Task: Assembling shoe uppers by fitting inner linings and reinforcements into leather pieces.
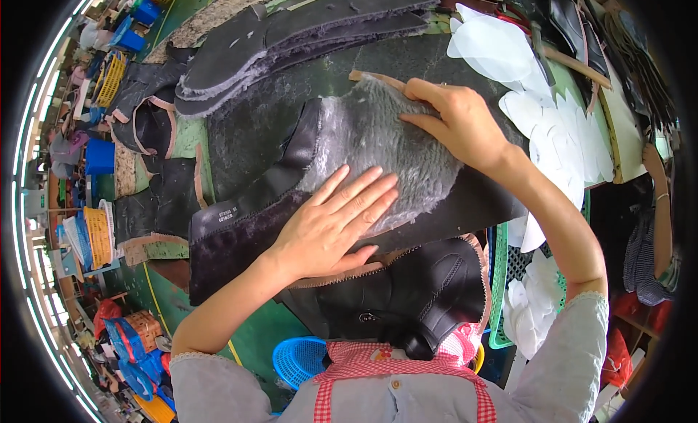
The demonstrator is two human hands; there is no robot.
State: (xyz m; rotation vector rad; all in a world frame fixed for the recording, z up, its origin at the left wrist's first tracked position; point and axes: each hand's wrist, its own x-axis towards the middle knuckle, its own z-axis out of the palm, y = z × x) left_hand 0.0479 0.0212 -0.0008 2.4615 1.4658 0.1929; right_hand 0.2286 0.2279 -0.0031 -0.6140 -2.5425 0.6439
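A black leather boot upper with a grey fur lining (429,176) lies spread on the dark work board (247,154), fur side up. My left hand (331,230) rests flat on the fur's near edge, its fingers slightly apart. At the far right corner, my right hand (458,121) pinches the tan-edged rim of the boot upper between thumb and fingers. The fingertips' exact hold is partly hidden. Close to me, below the board's edge, another black leather boot upper (392,292) with a zip and tan edging lies over my lap.
Fur-backed black pieces (291,37) are stacked at the far side. More black uppers (163,194) lie left. White cut sheets (494,48) and a wooden-handled hammer (578,66) lie at right. A green basket (499,306) and a blue basket (294,361) stand below. Another person's arm (662,219) shows far right.
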